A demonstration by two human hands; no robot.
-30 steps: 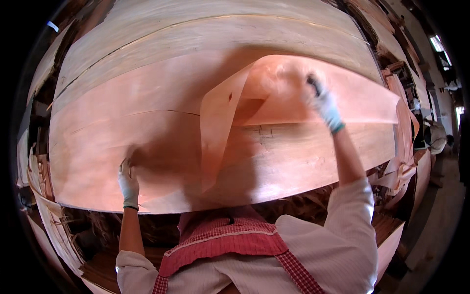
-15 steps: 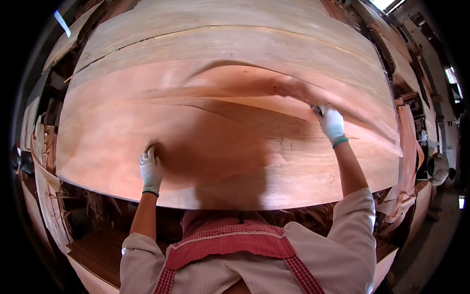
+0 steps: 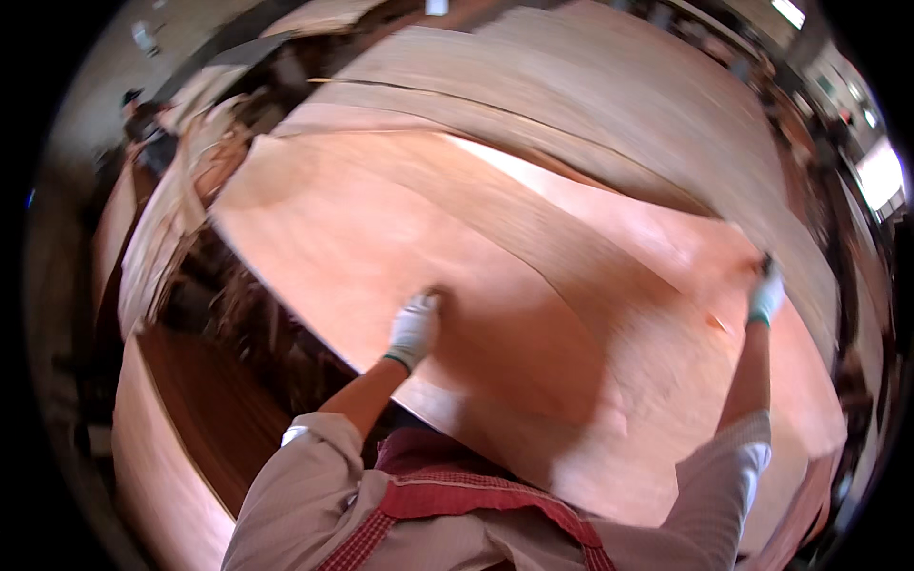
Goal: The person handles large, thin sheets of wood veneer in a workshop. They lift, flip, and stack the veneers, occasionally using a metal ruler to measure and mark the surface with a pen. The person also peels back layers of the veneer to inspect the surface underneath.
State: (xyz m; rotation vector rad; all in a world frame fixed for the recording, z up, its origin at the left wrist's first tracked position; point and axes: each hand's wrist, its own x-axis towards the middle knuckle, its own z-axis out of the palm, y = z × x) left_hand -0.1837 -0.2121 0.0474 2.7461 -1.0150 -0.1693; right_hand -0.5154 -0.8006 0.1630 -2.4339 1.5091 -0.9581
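"Veneer (image 3: 333, 200) is filling the middle of my feed: a thin, pinkish sheet is lying across the broad, pale surface (image 3: 619, 105), just in front of the person's red apron (image 3: 476, 498)."

"How are the hands looking?"

"Both are showing gloved in white. The left hand (image 3: 415, 328) is resting on the veneer, near its front edge; the fingers are bending downward, and I cannot tell whether they are pinching anything."

"And the other?"

"The right hand (image 3: 765, 295) is stretching well out to the right, at the far end of a pink strip (image 3: 666, 238). Something small and dark is showing at its fingertips, but blur is hiding the detail, so I cannot tell whether it is gripping or only touching."

"What is lying between those two pink pieces?"

"A greyer band (image 3: 533, 233) of wood is running there. Beyond the work, a dark brown stack (image 3: 205, 409) is sitting at lower left, and another person (image 3: 148, 133) is appearing at upper left."
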